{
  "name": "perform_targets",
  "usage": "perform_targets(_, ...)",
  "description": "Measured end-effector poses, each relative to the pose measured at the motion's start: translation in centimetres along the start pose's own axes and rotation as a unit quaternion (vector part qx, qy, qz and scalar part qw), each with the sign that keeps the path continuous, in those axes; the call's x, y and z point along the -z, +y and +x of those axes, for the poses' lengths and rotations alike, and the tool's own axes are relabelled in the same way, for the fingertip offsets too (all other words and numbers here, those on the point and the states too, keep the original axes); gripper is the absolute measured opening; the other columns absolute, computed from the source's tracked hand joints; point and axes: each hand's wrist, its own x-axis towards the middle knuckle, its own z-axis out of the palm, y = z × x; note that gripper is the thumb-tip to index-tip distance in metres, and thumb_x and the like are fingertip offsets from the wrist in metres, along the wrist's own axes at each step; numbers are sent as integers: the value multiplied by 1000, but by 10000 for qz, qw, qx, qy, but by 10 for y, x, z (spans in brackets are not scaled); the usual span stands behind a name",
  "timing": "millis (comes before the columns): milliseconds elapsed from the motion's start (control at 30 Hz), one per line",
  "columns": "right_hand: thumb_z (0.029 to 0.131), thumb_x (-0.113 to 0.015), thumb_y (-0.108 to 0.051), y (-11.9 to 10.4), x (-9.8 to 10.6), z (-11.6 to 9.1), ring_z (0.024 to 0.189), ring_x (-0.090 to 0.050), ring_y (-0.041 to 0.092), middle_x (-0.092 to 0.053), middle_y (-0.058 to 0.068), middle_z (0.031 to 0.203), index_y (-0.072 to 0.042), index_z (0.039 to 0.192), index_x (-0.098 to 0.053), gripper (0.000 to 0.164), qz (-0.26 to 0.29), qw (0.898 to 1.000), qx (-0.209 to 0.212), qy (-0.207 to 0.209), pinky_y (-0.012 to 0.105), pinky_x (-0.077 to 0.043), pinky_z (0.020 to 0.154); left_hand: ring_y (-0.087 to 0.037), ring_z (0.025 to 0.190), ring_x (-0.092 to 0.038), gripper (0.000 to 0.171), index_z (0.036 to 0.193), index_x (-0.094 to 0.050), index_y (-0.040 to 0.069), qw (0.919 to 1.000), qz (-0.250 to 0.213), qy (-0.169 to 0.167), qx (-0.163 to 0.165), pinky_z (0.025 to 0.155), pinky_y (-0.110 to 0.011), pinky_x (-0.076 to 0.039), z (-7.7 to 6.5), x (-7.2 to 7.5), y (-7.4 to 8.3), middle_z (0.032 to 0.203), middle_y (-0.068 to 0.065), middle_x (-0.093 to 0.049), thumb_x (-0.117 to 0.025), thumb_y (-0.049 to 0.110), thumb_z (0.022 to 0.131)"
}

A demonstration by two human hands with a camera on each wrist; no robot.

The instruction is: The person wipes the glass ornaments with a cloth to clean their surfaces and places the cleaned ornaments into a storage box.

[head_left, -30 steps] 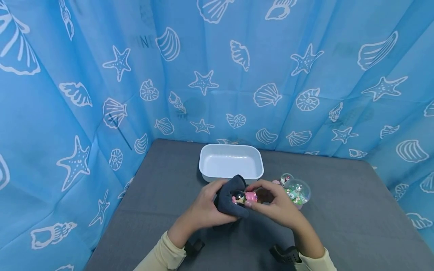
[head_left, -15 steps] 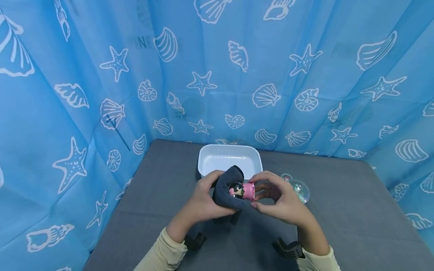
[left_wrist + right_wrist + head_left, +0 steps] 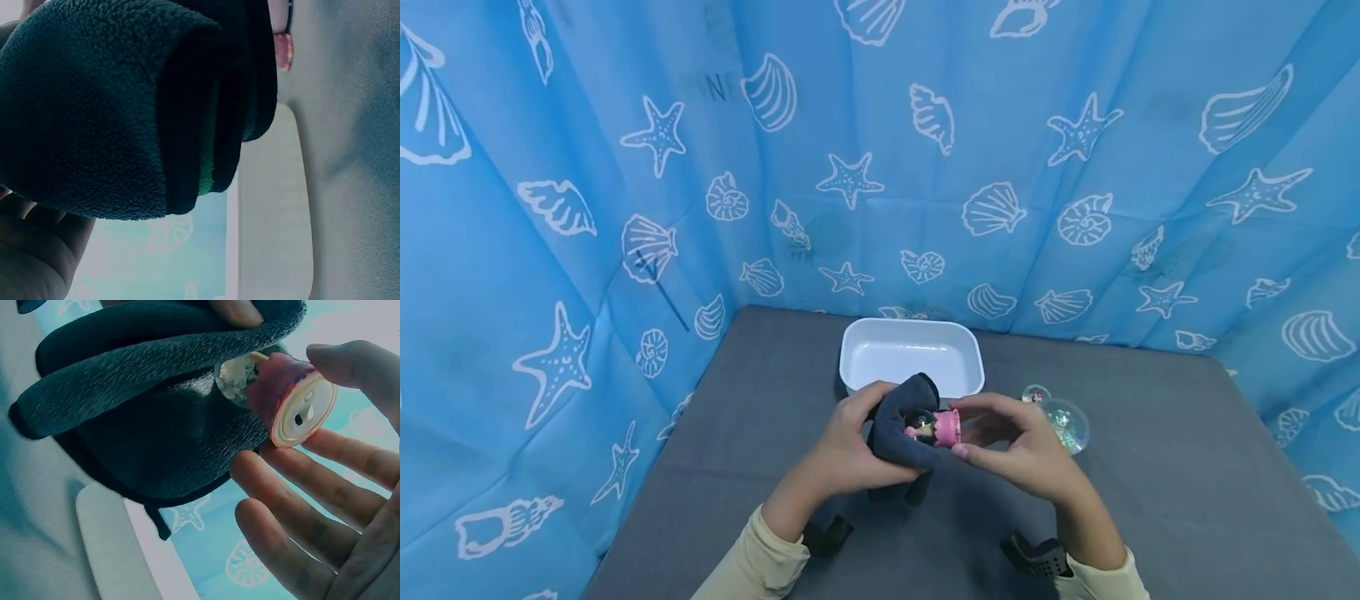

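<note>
A blue shell-print curtain (image 3: pixel 880 125) hangs behind the grey table (image 3: pixel 760 417), where we see a white tray (image 3: pixel 910 343) near the middle of the far edge. Nearer us, the left hand (image 3: pixel 853 458) clasps a dark folded cloth (image 3: pixel 891 425); the right hand (image 3: pixel 1032 443) pinches a globe (image 3: pixel 940 427) by its pink base, dome tucked into the fold. Toward the table's right edge, we find a clear ball (image 3: pixel 1067 427) beside a smaller ball (image 3: pixel 1036 394).
</note>
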Motion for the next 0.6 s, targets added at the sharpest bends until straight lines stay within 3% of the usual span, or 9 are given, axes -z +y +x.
perform_targets(367,94,-72,8,2,-7,3,76,-77,16,-77,11,98,0,128,-66,36,460,9986,-158,-217,34,-65,66,-14,114,-67,75,137,-61,19,9998,136,-3,177,101,-36,-60,-2,5,2,127,0,-68,-98,17,72)
perform_targets(600,94,-75,3,1,-9,3,84,-76,14,-77,11,103,-3,126,-68,33,190,9994,-193,-197,33,-65,69,-15,110,-67,74,135,-62,16,9999,29,68,106,98,-37,-61,-3,3,-1,123,-3,-69,-98,14,71)
